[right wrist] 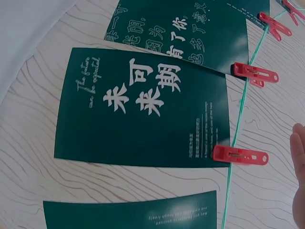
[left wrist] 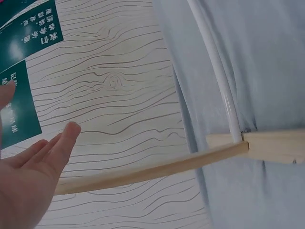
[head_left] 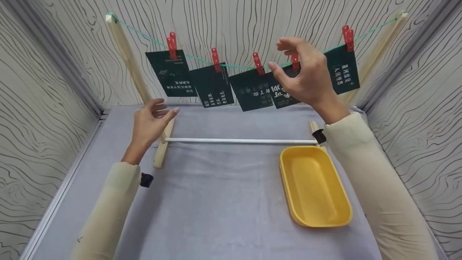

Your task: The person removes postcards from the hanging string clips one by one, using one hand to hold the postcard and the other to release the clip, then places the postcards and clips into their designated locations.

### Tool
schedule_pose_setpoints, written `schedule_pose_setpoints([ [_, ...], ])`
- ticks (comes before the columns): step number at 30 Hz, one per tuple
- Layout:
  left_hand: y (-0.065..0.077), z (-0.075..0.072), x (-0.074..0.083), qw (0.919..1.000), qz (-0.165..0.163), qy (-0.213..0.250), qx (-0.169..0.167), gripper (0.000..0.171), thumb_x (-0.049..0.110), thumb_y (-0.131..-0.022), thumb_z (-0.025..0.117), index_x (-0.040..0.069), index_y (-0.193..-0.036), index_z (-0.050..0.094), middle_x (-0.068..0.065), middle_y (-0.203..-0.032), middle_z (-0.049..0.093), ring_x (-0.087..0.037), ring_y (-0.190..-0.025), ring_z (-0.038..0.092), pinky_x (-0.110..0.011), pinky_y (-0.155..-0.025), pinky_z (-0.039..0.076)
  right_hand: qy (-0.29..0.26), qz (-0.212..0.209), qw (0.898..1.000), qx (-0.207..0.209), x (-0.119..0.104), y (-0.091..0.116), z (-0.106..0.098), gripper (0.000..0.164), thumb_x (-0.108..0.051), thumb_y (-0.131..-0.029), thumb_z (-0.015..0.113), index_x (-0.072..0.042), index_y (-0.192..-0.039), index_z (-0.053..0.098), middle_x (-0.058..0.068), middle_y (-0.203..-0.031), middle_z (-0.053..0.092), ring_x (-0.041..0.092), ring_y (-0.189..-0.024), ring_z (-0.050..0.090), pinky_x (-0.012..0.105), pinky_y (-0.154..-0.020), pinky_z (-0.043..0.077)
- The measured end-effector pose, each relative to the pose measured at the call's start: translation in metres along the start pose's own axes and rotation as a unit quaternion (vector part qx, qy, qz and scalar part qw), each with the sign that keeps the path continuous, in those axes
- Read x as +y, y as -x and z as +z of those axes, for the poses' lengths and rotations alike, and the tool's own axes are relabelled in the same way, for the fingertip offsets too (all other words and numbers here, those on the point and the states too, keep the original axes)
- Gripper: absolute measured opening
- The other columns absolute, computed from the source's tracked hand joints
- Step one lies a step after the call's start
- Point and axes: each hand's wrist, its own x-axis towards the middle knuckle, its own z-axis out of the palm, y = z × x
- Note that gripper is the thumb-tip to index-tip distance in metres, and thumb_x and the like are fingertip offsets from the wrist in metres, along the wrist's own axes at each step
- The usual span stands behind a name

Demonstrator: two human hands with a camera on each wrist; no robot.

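Wood-grain walls [head_left: 234, 21] enclosed a cloth-covered table [head_left: 216, 202], with five dark green cards [head_left: 169, 74] hanging above its far edge.
One red peg [head_left: 215, 59] apiece held the cards to a green cord [head_left: 238, 67], strung between the tops of two wooden posts [head_left: 126, 57]. The right hand [head_left: 306, 74] hovered near the peg of the fourth card from the left, thumb and loosely curved fingers wide apart, holding nothing. The left hand [head_left: 148, 121] was raised by the left post, its thumb likewise well away from bent fingers, its grip empty; I could not tell whether it touched the wood. A white rod [head_left: 238, 141] ran along the far edge's direction, and a yellow tray [head_left: 314, 187] stood near the table's right edge.
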Motion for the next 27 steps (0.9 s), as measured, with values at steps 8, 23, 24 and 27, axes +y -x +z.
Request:
schedule_pose_setpoints([
  [8,-0.009,0.003,0.006,0.9972,-0.015,0.073,-0.006,0.071,0.04,-0.096,0.078,0.005,-0.151,0.051,-0.015,-0.146,0.066,-0.028,-0.132,0.067,-0.042,-0.11,0.057,-0.006,0.01,1.0,-0.017,-0.004,-0.015,0.014,0.047,-0.027,-0.1,0.074,0.004,-0.133,0.062,0.018,-0.125,0.074,0.03,-0.117,0.07,0.033,-0.106,0.056],
  [23,-0.015,0.013,0.012,0.9913,-0.046,0.122,0.02,0.068,0.032,-0.1,0.073,0.005,-0.156,0.043,-0.016,-0.145,0.062,-0.025,-0.132,0.066,-0.03,-0.105,0.059,0.004,0.054,0.992,-0.112,-0.03,-0.034,0.037,0.058,-0.037,-0.1,0.072,0.001,-0.142,0.059,0.017,-0.135,0.07,0.029,-0.124,0.068,0.04,-0.113,0.054],
  [24,-0.015,0.015,0.012,0.9907,-0.048,0.126,0.023,0.069,0.033,-0.1,0.073,0.005,-0.156,0.043,-0.016,-0.144,0.062,-0.025,-0.132,0.067,-0.029,-0.104,0.059,0.004,0.056,0.991,-0.118,-0.032,-0.036,0.039,0.058,-0.037,-0.1,0.072,0.001,-0.143,0.058,0.017,-0.136,0.07,0.029,-0.123,0.068,0.04,-0.112,0.054],
  [27,-0.016,0.019,0.012,0.9882,-0.057,0.139,0.031,0.071,0.037,-0.099,0.073,0.004,-0.155,0.044,-0.016,-0.143,0.063,-0.025,-0.131,0.067,-0.028,-0.105,0.058,0.0,0.054,0.99,-0.132,-0.037,-0.04,0.043,0.057,-0.036,-0.101,0.071,0.001,-0.143,0.058,0.017,-0.135,0.07,0.029,-0.122,0.068,0.038,-0.111,0.055],
])
